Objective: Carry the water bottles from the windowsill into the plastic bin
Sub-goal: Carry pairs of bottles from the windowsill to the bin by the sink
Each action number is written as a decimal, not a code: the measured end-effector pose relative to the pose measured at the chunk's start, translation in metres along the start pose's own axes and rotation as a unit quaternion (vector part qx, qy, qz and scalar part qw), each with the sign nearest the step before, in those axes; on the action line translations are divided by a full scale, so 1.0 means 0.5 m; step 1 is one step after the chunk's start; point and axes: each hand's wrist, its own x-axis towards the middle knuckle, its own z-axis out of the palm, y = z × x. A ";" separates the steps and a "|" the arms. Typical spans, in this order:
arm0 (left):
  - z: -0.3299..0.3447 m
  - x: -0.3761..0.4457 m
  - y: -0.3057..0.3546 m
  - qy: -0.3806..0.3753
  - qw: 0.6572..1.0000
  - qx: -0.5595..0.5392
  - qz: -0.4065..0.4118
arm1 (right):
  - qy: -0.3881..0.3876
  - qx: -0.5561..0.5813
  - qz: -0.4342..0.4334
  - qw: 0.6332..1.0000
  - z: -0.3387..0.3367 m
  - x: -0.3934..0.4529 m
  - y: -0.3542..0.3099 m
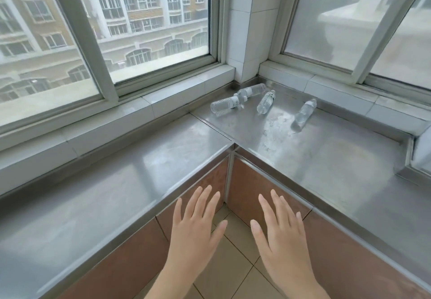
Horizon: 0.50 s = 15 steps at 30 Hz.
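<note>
Several clear water bottles lie on their sides in the far corner of the steel windowsill (326, 158). One bottle (225, 105) lies leftmost, another (251, 91) sits just behind it near the tiled pillar, a third (265, 102) lies in the middle, and one more (305, 112) lies apart to the right. My left hand (198, 226) and my right hand (277, 228) hover palm-down with fingers spread, in front of the sill's inner corner, well short of the bottles. Both hold nothing. No plastic bin is in view.
The sill forms an L around the corner, with brown cabinet fronts (251, 186) below it and beige floor tiles (233, 263) under my hands. Windows (144, 30) rise behind the sill on both sides of a white tiled pillar (251, 30).
</note>
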 end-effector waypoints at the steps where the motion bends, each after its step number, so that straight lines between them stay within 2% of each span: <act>1: 0.009 0.031 -0.004 -0.006 1.000 0.002 -0.001 | -0.002 0.000 0.003 1.000 0.002 0.032 0.009; 9: 0.102 0.330 -0.055 0.000 1.000 0.001 0.022 | 0.004 -0.035 0.032 0.999 0.048 0.303 0.061; 15: 0.147 0.563 -0.107 0.012 0.998 -0.001 0.061 | -0.013 -0.019 0.062 0.998 0.062 0.514 0.063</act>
